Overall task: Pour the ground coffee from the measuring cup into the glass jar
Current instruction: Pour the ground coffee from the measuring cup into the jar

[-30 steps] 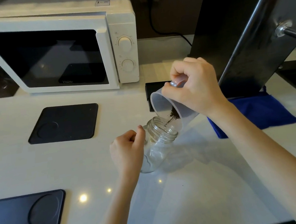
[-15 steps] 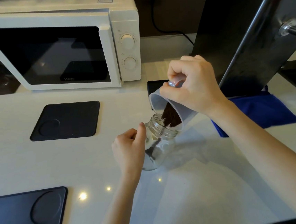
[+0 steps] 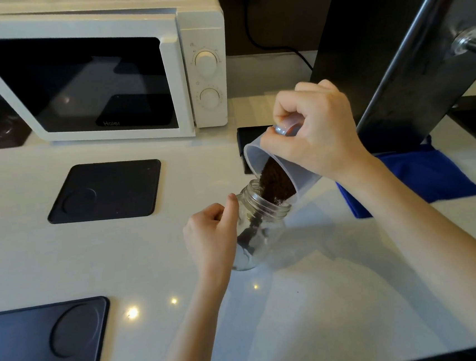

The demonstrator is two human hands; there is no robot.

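Note:
A clear glass jar stands on the white counter, tilted a little toward the cup, with my left hand gripping its left side. My right hand holds a translucent plastic measuring cup by its handle, tipped steeply with its rim over the jar's mouth. Dark ground coffee slides along the cup's lower wall into the jar's threaded neck. A thin dark stream shows inside the jar.
A white microwave stands at the back left. Black square mats lie at centre left and front left. A blue cloth lies right of the jar beside a tall black appliance. The counter's front edge is near.
The cup has tipped further and a much larger mass of coffee has slid down to its rim. Coffee now streams into the jar. Both hands keep their grips.

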